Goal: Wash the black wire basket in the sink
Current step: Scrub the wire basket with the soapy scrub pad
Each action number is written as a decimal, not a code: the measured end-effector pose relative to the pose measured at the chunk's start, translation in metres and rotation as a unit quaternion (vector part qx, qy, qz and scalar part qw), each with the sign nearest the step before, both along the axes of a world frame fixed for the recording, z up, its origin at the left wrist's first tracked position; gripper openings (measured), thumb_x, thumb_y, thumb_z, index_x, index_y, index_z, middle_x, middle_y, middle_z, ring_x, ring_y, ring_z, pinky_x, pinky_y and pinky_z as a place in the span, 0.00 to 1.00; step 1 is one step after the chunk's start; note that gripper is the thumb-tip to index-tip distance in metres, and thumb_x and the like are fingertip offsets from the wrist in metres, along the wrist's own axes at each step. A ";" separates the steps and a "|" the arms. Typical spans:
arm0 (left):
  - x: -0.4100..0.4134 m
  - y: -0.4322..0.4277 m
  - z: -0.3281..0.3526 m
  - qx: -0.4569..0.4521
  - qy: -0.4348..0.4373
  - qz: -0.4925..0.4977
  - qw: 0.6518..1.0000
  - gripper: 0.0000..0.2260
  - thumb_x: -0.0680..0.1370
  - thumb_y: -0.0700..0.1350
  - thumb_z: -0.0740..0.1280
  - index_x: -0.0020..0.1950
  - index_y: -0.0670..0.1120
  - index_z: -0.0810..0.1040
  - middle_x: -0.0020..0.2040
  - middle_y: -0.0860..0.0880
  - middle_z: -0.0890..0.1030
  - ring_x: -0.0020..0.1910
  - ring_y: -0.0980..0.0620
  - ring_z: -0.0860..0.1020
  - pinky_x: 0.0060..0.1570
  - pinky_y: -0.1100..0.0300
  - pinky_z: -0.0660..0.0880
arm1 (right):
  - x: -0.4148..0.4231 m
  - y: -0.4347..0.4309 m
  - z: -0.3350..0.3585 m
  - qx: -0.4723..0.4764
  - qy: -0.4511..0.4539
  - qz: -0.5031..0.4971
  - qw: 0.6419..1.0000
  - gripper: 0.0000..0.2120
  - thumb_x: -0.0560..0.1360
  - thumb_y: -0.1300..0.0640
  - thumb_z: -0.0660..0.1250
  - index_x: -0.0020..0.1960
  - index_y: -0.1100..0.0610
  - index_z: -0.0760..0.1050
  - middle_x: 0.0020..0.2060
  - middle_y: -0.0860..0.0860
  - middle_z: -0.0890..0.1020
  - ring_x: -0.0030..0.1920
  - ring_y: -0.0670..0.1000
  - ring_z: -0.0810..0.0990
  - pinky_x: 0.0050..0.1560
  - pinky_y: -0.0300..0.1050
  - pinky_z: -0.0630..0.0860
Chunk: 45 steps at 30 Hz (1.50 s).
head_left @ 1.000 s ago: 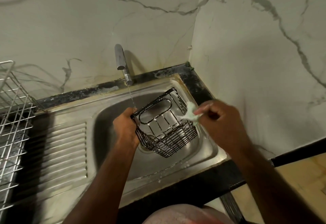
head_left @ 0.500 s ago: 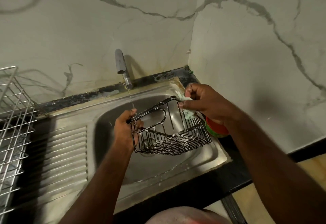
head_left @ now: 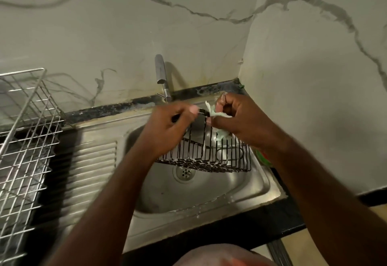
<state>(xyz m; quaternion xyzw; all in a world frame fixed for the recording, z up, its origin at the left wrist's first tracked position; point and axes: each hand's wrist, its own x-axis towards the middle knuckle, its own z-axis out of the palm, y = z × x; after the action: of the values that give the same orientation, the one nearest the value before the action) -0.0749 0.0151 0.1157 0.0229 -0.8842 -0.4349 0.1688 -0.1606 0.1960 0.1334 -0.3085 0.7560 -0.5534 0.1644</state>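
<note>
The left hand curls its fingers around the top rim of the black wire basket, the right hand pinches a pale scrub cloth against that rim, and the basket hangs above the steel sink and its drain, nothing visible inside it.

Counts around the sink

Over it: two hands, one black basket, one pale cloth. Behind it, one tap. Left of it, one steel rack. One drain inside.
</note>
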 end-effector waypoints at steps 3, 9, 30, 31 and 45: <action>-0.008 0.007 -0.005 0.033 0.001 -0.015 0.999 0.11 0.80 0.49 0.66 0.37 0.51 0.75 0.28 0.57 0.74 0.28 0.60 0.70 0.30 0.69 0.68 | -0.001 -0.002 -0.001 0.016 0.014 -0.003 1.000 0.11 0.71 0.61 0.75 0.40 0.53 0.73 0.28 0.45 0.78 0.28 0.43 0.75 0.29 0.39 0.73; -0.009 0.018 -0.026 0.157 -0.057 0.004 0.986 0.15 0.83 0.48 0.62 0.37 0.48 0.75 0.29 0.54 0.73 0.28 0.56 0.68 0.31 0.65 0.66 | 0.005 0.003 0.002 0.089 0.133 -0.067 0.985 0.06 0.72 0.59 0.73 0.44 0.51 0.76 0.40 0.42 0.78 0.37 0.37 0.78 0.37 0.27 0.70; -0.005 0.021 -0.029 0.345 -0.059 0.084 0.933 0.20 0.81 0.50 0.65 0.39 0.34 0.75 0.32 0.40 0.75 0.33 0.51 0.73 0.42 0.59 0.72 | 0.058 0.002 0.002 0.176 0.221 0.119 0.952 0.11 0.77 0.63 0.66 0.58 0.58 0.81 0.53 0.50 0.81 0.49 0.42 0.77 0.51 0.28 0.72; -0.003 0.021 -0.029 0.348 -0.055 0.094 0.931 0.19 0.78 0.52 0.67 0.39 0.36 0.74 0.30 0.45 0.73 0.31 0.54 0.71 0.41 0.60 0.71 | 0.060 0.008 0.001 0.163 0.196 0.150 0.955 0.10 0.76 0.62 0.67 0.56 0.58 0.82 0.51 0.50 0.82 0.47 0.43 0.78 0.51 0.32 0.74; -0.001 0.019 -0.035 0.326 0.016 0.197 0.925 0.20 0.80 0.46 0.68 0.30 0.44 0.67 0.24 0.51 0.64 0.24 0.55 0.61 0.26 0.68 0.65 | 0.070 0.008 -0.028 0.165 0.206 0.026 0.964 0.10 0.77 0.61 0.67 0.58 0.57 0.80 0.54 0.47 0.81 0.45 0.36 0.74 0.50 0.25 0.70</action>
<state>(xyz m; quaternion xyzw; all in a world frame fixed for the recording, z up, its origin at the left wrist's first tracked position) -0.0760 0.0339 0.0803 0.2431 -0.6686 -0.6574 0.2485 -0.0910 0.2038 0.1049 -0.4043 0.8460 -0.3410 0.0681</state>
